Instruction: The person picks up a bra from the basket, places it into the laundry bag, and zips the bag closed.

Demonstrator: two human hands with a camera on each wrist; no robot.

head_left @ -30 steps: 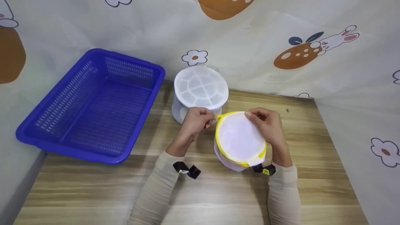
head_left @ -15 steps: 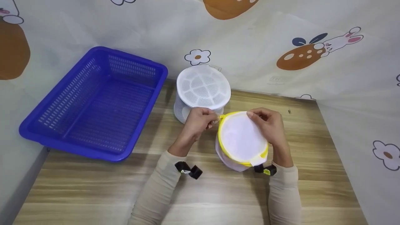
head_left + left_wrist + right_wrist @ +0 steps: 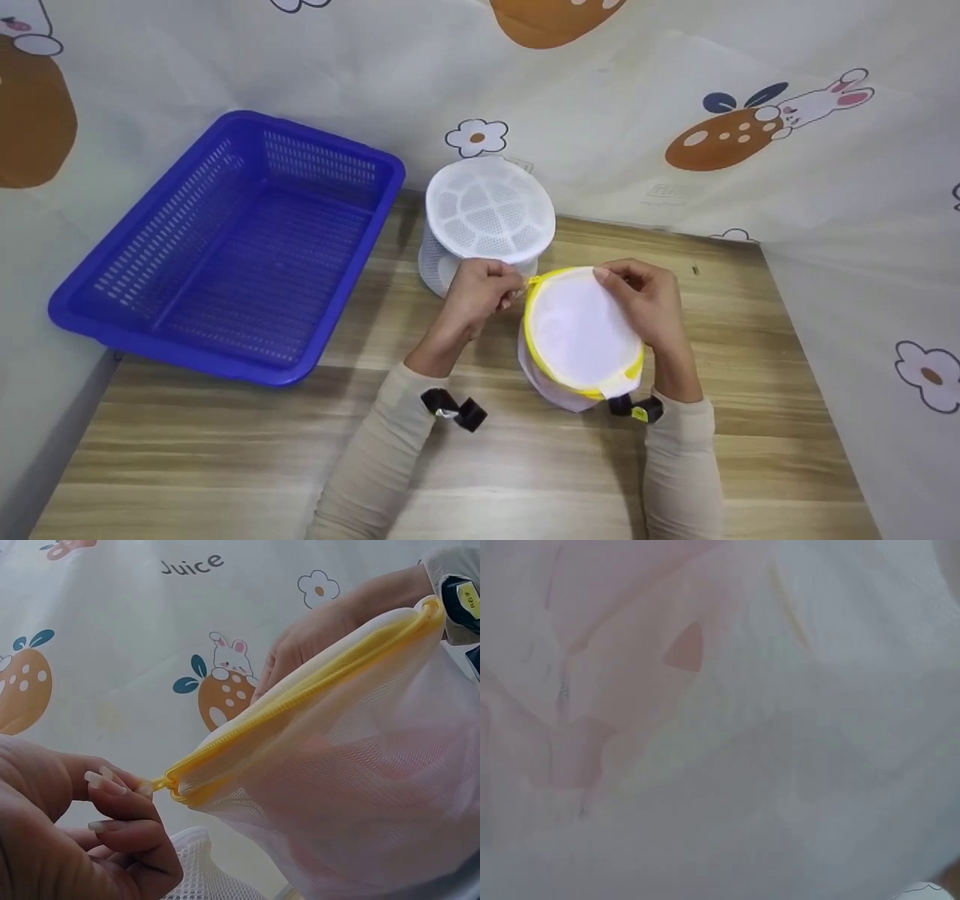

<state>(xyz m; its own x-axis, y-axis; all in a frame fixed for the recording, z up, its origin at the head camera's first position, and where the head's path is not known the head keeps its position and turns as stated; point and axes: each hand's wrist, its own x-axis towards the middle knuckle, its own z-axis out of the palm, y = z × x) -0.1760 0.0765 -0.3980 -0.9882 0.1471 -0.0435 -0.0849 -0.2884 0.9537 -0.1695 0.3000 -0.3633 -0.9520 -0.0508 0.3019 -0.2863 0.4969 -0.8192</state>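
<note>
A white mesh laundry bag [image 3: 583, 330] with a round top and a yellow zipper [image 3: 300, 701] is held up above the table in the head view. My left hand [image 3: 480, 294] pinches the zipper pull [image 3: 159, 784] at the bag's upper left. Thumb on top, my right hand [image 3: 646, 304] grips the far right part of the bag's round top. Pinkish contents show faintly through the mesh in the left wrist view, but their kind is unclear. In the right wrist view the bag's fabric [image 3: 727, 757] fills nearly everything and hides the right fingers.
Behind my left hand stands a second white mesh bag [image 3: 491, 206], cylindrical with a round top. A blue plastic basket [image 3: 341, 300] is at the left of the wooden table [image 3: 540, 480]. A printed curtain [image 3: 600, 112] borders the back and sides.
The head view has shifted slightly, so the scene sits a little further right. Both hands keep the same hold on the laundry bag, with no clear movement of the zipper.
</note>
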